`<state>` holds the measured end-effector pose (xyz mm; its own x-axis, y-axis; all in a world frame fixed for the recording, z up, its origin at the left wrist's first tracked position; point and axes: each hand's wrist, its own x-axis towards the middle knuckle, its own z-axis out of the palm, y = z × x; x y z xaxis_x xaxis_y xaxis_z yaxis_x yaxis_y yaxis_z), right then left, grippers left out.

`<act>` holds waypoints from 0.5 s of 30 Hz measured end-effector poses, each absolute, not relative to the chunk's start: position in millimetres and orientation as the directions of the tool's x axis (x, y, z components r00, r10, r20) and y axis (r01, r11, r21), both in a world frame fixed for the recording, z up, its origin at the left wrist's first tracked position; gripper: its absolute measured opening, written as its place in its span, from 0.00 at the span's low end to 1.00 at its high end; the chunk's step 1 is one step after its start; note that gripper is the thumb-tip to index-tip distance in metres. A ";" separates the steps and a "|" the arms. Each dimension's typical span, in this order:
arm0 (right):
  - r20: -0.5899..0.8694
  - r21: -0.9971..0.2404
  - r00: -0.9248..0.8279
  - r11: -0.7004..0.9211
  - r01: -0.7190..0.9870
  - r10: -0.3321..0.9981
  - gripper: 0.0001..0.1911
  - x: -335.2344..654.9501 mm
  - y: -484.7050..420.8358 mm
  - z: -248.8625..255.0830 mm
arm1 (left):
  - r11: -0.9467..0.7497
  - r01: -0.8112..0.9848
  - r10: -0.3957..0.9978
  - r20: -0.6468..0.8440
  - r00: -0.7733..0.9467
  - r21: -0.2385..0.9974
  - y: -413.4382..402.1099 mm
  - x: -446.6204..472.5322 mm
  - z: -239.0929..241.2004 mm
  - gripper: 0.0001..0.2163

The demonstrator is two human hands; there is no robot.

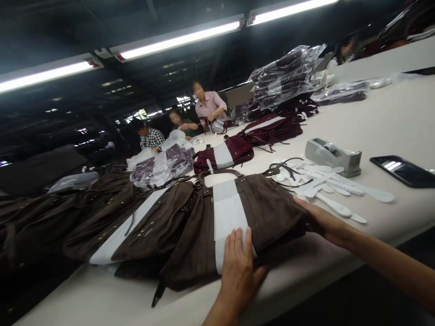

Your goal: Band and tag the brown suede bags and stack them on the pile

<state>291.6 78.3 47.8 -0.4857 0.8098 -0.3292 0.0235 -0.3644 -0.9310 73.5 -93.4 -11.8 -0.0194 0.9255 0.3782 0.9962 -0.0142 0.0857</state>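
Observation:
A dark brown handbag [272, 213] lies on the white table in front of me, a white paper band [229, 206] wrapped around its middle. Flat on the band's lower part rests my left hand [238, 262], fingers stretched out, thumb at the bag's near edge. My right hand [317, 219] is at the bag's right end, its fingers partly hidden behind the side. Beyond the bag's top edge stands its handle [220, 173]. Another brown bag [159, 226] with a white band lies against it on the left.
White plastic strips [336, 185] lie in a loose pile by a grey tape dispenser [335, 156] and a black phone [404, 171]. Maroon bags [224, 154] and plastic-wrapped bags [285, 77] sit farther back. Several people work across the table [384, 122]. More brown bags [41, 226] are at left.

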 end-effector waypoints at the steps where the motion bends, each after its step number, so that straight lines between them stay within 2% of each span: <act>1: -0.276 -0.931 -0.494 -0.357 -0.076 0.824 0.22 280.6 76.7 57.9 | 0.011 0.996 0.906 0.422 -0.048 0.090 -89.8 78.5 -12.9 0.41; 2: -0.209 -0.927 -0.523 -0.338 -0.164 0.827 0.21 267.8 75.3 69.2 | 0.039 0.995 0.886 0.457 -0.079 0.097 -85.7 81.6 -13.4 0.39; 4: -0.072 -0.913 -0.606 -0.296 -0.279 0.793 0.19 237.7 73.2 91.7 | 0.091 0.989 0.860 0.491 -0.137 0.118 -77.5 82.1 -12.7 0.27; 6: 0.017 -0.900 -0.681 -0.285 -0.330 0.732 0.16 207.2 71.4 108.4 | 0.140 0.974 0.852 0.480 -0.209 0.175 -70.7 75.6 -8.9 0.14; 7: 0.047 -0.892 -0.701 -0.286 -0.349 0.712 0.15 194.3 70.5 113.2 | 0.166 0.958 0.845 0.467 -0.261 0.233 -68.2 70.5 -5.0 0.12; 10: 0.114 -0.856 -0.698 -0.287 -0.430 0.707 0.15 174.5 68.5 111.9 | 0.216 0.822 0.770 0.425 -0.475 0.528 -64.4 50.8 16.9 0.12; 12: 0.137 -0.845 -0.650 -0.255 -0.471 0.747 0.16 177.7 67.6 99.9 | 0.146 0.692 0.713 0.410 -0.569 0.707 -63.5 36.6 39.4 0.12; 15: 0.052 -0.892 -0.605 -0.236 -0.386 0.794 0.19 194.9 63.5 71.5 | -0.034 0.596 0.636 0.477 -0.606 0.802 -62.3 17.4 78.7 0.11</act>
